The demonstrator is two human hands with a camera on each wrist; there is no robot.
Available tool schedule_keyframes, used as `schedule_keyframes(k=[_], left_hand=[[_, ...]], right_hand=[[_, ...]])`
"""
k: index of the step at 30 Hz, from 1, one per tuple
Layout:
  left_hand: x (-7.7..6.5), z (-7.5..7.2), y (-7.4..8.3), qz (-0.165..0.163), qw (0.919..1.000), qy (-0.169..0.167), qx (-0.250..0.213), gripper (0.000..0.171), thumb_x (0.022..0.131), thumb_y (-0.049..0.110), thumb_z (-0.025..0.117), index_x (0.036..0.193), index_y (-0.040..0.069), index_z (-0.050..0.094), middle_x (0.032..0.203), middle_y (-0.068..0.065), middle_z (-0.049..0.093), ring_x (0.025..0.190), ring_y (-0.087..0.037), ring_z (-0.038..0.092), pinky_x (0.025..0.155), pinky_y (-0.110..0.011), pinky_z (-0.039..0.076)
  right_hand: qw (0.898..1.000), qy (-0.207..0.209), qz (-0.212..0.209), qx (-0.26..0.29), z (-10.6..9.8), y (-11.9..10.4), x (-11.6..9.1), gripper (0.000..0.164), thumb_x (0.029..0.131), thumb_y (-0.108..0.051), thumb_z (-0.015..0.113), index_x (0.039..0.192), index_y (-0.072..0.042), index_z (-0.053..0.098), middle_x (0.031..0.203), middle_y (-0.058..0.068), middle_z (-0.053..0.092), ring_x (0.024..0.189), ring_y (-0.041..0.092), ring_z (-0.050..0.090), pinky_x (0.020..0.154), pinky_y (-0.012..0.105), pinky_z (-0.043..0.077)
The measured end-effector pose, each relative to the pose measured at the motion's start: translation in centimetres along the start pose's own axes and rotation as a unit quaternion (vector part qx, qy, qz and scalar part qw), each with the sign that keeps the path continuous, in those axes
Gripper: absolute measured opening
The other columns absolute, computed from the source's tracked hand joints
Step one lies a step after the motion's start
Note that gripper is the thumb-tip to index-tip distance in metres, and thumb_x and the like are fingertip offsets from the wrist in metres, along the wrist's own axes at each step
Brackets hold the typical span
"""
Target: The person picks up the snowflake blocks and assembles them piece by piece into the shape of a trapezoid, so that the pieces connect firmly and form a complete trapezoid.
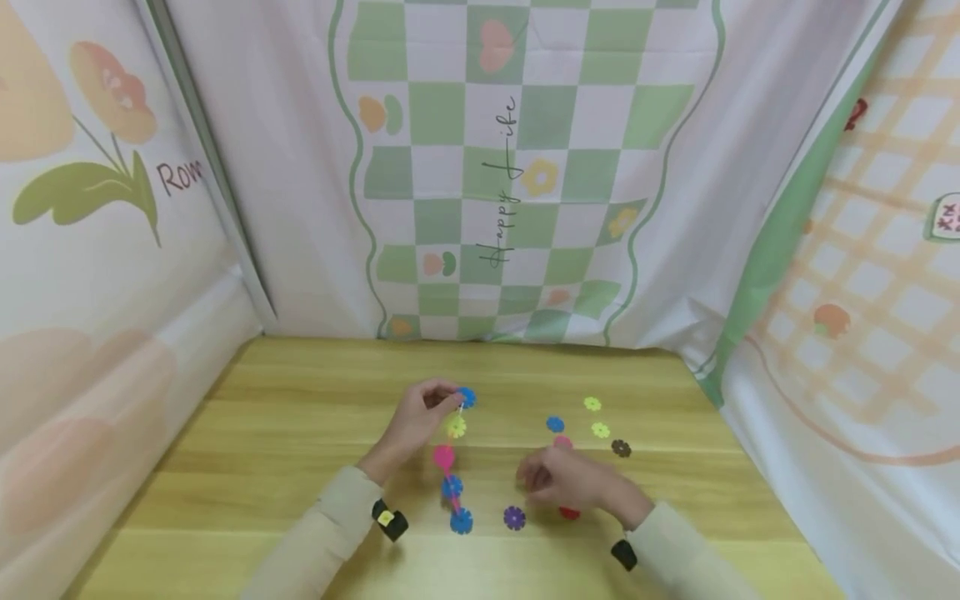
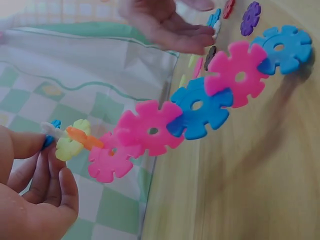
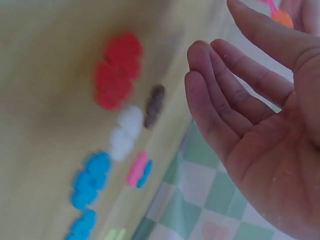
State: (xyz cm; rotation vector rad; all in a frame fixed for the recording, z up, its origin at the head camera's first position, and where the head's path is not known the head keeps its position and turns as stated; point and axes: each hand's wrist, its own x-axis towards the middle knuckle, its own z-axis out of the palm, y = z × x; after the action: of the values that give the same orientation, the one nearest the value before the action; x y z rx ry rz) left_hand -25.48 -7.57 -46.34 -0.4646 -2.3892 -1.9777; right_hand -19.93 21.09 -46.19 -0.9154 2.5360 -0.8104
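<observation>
My left hand [image 1: 416, 423] pinches a blue notched plastic disc [image 1: 467, 397] at the far end of a chain of interlocking discs. Along the chain come white, yellow, orange, pink [image 2: 151, 128] and blue [image 2: 200, 107] pieces, the last being a blue disc [image 2: 284, 49] near the tabletop. To the right of the chain, my right hand [image 1: 573, 480] is held over the table with loosely bent fingers and a bare palm. Beneath or beside it lie a red disc [image 3: 118, 70], a white disc [image 3: 126, 132] and blue discs [image 3: 90, 180]; the head view mostly hides these.
On the wooden table [image 1: 300, 467], a purple disc [image 1: 514, 517] lies between the hands. Farther right are a brown disc [image 1: 621, 448], yellow-green discs [image 1: 601, 430], a blue disc [image 1: 555, 424] and a pink disc [image 1: 563, 442]. Printed cloth [image 1: 495, 167] hangs behind and along both sides.
</observation>
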Motion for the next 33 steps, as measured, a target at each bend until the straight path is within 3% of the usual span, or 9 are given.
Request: schedule_keyframes(k=[5, 11, 19, 25, 33], left_hand=[[0.2, -0.6, 0.1, 0.015, 0.9996, 0.025, -0.001, 0.017, 0.102, 0.021, 0.072, 0.112, 0.008, 0.076, 0.100, -0.005, 0.075, 0.086, -0.013, 0.064, 0.075, -0.021, 0.055], [0.3, -0.9, 0.2, 0.022, 0.9987, 0.043, -0.019, 0.018, 0.101, 0.019, 0.073, 0.113, 0.006, 0.076, 0.103, -0.010, 0.075, 0.088, -0.013, 0.066, 0.078, -0.020, 0.056], [0.4, -0.6, 0.3, 0.032, 0.9969, 0.069, -0.019, 0.013, 0.099, 0.012, 0.075, 0.109, 0.004, 0.078, 0.099, -0.016, 0.075, 0.081, -0.012, 0.063, 0.072, -0.017, 0.054], [0.4, -0.8, -0.2, 0.033, 0.9974, 0.062, -0.013, 0.013, 0.098, 0.015, 0.076, 0.107, 0.006, 0.078, 0.095, -0.012, 0.075, 0.081, -0.014, 0.064, 0.072, -0.019, 0.055], [0.0, -0.1, -0.8, 0.035, 0.9976, 0.060, -0.003, 0.014, 0.097, 0.014, 0.078, 0.107, 0.005, 0.078, 0.095, -0.011, 0.075, 0.081, -0.012, 0.065, 0.074, -0.019, 0.056]], right_hand=[[1.000, -0.006, -0.001, -0.027, 2.0, -0.1, -0.5, 0.037, 0.085, -0.022, 0.087, 0.118, -0.008, 0.075, 0.101, -0.003, 0.075, 0.087, 0.003, 0.065, 0.078, 0.020, 0.059], [0.999, 0.004, -0.029, -0.026, 3.1, -0.5, -0.4, 0.022, 0.085, -0.016, 0.087, 0.104, -0.014, 0.077, 0.094, -0.007, 0.072, 0.081, -0.001, 0.060, 0.072, 0.017, 0.056], [0.997, 0.027, 0.023, 0.062, 3.4, -0.6, 0.1, 0.018, 0.086, -0.008, 0.084, 0.096, -0.016, 0.071, 0.090, -0.006, 0.074, 0.080, 0.002, 0.067, 0.073, 0.018, 0.059], [0.990, 0.115, 0.028, 0.076, 2.4, -0.6, 2.1, 0.011, 0.091, -0.010, 0.081, 0.097, -0.013, 0.072, 0.091, -0.003, 0.076, 0.081, 0.005, 0.068, 0.074, 0.020, 0.060], [0.963, 0.235, 0.055, 0.122, 1.6, -1.2, 4.5, 0.015, 0.089, -0.015, 0.084, 0.099, -0.017, 0.074, 0.092, -0.003, 0.078, 0.083, 0.009, 0.072, 0.076, 0.020, 0.062]])
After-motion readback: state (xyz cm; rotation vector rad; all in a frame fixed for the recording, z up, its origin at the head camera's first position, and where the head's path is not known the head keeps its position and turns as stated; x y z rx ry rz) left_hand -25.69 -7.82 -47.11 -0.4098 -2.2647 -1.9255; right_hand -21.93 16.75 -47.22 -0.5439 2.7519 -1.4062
